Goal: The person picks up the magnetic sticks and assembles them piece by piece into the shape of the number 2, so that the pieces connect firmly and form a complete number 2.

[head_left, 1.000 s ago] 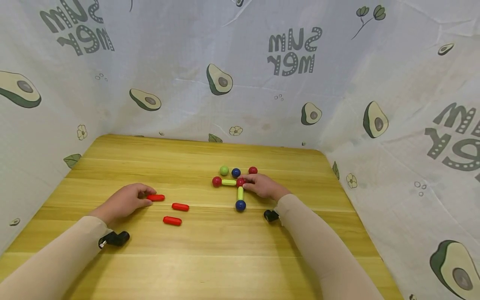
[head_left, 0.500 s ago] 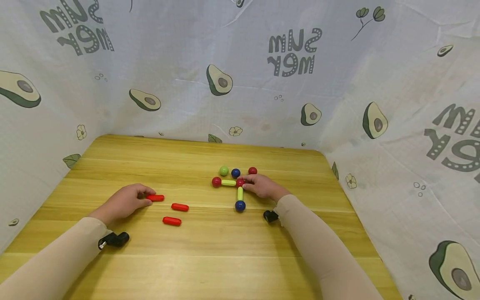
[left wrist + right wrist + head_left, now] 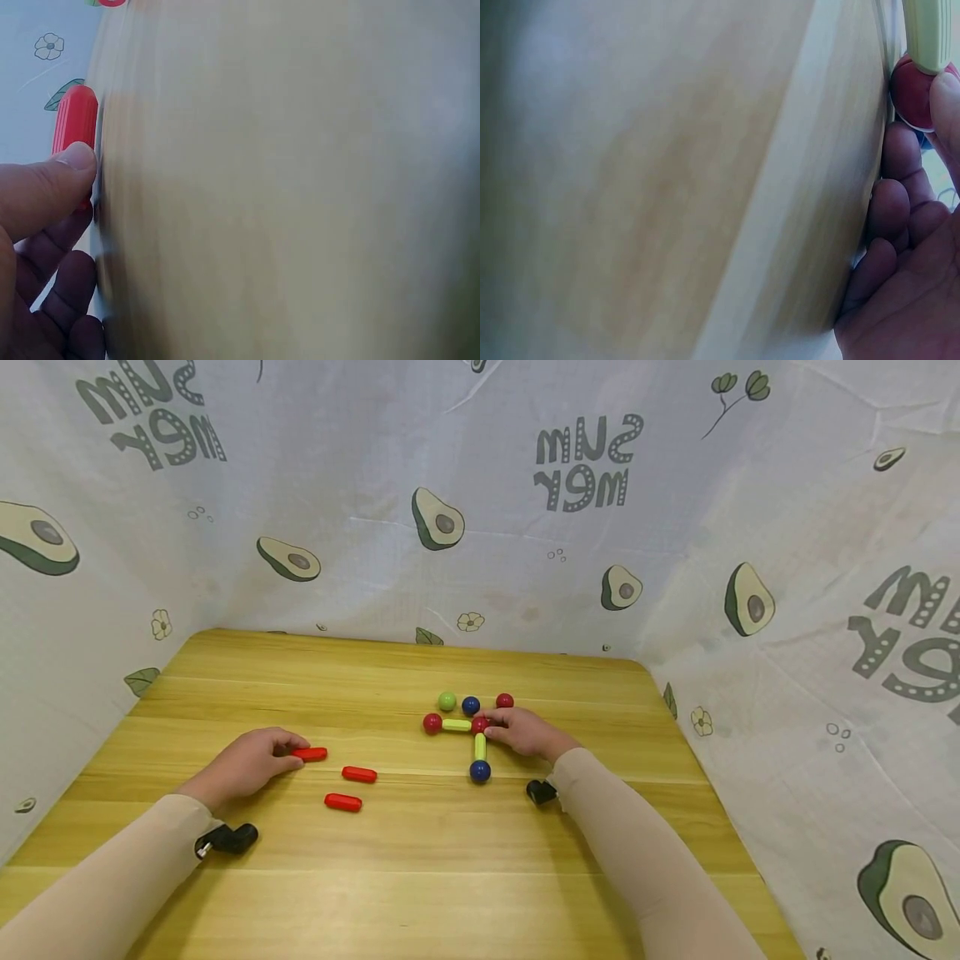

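My left hand [image 3: 253,762] pinches one end of a ribbed red rod [image 3: 311,754] between thumb and fingers at the left of the table. In the left wrist view the red rod [image 3: 76,120] sticks out past the thumb. My right hand [image 3: 527,732] pinches a red ball [image 3: 479,725], the corner of a joined piece. From that ball one yellow-green rod [image 3: 456,725] runs left to another red ball [image 3: 432,723]. A second yellow-green rod [image 3: 480,747] runs toward me to a blue ball [image 3: 480,771]. The right wrist view shows the thumb on the red ball [image 3: 913,94].
Two more red rods [image 3: 359,774] lie between the hands, the nearer red rod [image 3: 343,802] closer to me. Behind the joined piece sit a green ball [image 3: 447,701], a blue ball [image 3: 470,705] and a red ball [image 3: 505,701]. A printed cloth [image 3: 517,577] hangs around the wooden table [image 3: 420,885].
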`<state>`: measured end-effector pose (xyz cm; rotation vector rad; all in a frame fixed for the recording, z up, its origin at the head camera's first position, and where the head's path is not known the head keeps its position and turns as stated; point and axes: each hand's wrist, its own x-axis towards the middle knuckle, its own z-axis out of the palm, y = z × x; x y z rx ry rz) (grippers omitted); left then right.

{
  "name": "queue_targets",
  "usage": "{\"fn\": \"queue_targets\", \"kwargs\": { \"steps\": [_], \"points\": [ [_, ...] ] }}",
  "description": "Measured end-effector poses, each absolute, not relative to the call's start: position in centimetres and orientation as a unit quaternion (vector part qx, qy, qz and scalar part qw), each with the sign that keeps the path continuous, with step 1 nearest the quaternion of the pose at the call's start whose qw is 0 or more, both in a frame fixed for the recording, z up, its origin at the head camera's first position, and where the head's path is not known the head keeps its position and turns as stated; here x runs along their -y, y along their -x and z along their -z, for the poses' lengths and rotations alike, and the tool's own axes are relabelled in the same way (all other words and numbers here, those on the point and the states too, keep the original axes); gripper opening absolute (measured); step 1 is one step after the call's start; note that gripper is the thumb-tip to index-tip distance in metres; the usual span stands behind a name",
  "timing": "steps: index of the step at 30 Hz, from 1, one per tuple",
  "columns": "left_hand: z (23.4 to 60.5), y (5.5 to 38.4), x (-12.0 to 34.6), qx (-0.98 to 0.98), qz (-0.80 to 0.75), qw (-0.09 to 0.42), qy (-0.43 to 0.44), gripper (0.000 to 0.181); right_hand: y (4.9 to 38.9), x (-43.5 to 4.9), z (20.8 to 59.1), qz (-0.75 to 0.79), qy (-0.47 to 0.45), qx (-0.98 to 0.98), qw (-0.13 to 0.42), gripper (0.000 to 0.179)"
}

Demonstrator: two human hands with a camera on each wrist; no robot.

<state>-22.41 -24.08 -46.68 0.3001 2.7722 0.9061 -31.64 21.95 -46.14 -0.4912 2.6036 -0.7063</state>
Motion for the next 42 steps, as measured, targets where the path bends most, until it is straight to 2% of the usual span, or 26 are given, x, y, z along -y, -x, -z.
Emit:
{"fn": "queue_targets", "kwargs": {
  "steps": [11,26,35,42],
  "points": [
    [46.3,23.0,23.6,-0.944,-0.300,0.090,-0.107,0.035,31.7,-21.9,46.1,0.246,0.174,-0.933,0.198,0.043],
    [45.9,23.8,19.8,-0.927,-0.335,0.088,-0.141,0.029,31.8,-22.0,46.3,0.251,0.176,-0.931,0.198,0.042],
    [45.8,24.1,16.9,-0.908,-0.375,0.135,-0.126,0.031,31.7,-22.0,46.2,0.248,0.179,-0.932,0.197,0.041],
    [45.7,24.2,14.9,-0.910,-0.361,0.134,-0.152,0.030,31.7,-21.9,46.2,0.254,0.172,-0.931,0.200,0.041]
  ]
}}
